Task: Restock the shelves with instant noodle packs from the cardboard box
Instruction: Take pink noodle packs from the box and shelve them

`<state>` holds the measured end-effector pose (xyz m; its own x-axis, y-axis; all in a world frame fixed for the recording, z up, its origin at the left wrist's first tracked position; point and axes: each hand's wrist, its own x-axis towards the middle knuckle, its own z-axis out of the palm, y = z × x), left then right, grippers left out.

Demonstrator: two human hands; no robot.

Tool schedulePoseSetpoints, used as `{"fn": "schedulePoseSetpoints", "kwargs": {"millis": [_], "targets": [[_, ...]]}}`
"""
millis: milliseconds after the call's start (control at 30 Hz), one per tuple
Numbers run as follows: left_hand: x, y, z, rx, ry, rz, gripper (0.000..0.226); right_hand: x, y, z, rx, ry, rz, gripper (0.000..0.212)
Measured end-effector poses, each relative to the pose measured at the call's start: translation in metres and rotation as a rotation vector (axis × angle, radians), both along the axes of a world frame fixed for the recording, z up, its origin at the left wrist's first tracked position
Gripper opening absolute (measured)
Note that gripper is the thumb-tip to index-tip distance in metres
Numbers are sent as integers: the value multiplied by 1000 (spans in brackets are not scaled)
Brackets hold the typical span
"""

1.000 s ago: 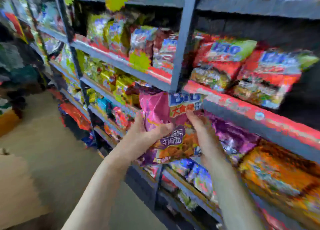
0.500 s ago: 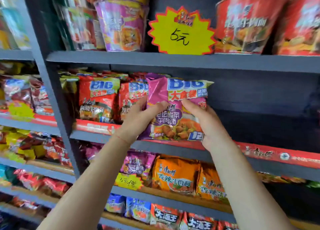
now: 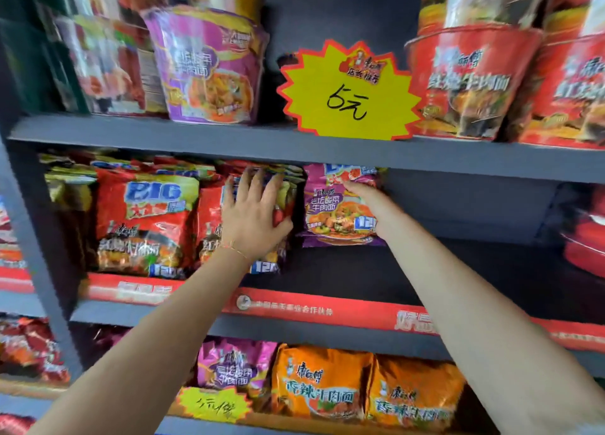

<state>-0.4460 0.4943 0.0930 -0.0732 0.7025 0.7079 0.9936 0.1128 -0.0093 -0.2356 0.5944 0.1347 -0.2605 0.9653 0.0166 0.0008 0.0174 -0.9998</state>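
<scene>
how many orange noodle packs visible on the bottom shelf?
2. One orange pack stands right of the purple pack on the lower shelf; the second orange pack stands directly to its right. More may sit behind them or beyond the right arm.

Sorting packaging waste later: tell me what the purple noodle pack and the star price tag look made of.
Purple noodle pack: glossy plastic film, probably; it crinkles and catches glare. Star price tag: matte card or paper, apparently; flat, die-cut points, handwritten ink.

bare shelf point(image 3: 458, 271) right of purple pack point(image 3: 337, 205); red packs point(image 3: 144, 218) crowd left.
</scene>
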Motion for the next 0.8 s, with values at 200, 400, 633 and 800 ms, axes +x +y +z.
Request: {"fn": "schedulePoseSetpoints", "kwargs": {"millis": [200,400,633,800], "targets": [[-6,13,-10,159,19,-25,74,-21,32,-21,108,-68,-82,105],[-7,21,-14,234,54,-37,69,-31,57,-35,196,-583,-242,110],[-6,19,-16,181,67,-2,70,-28,57,-41,200,-589,-177,103],[-2,15,-10,88,62,40,71,-20,43,-33,276,-646,-123,76]]}}
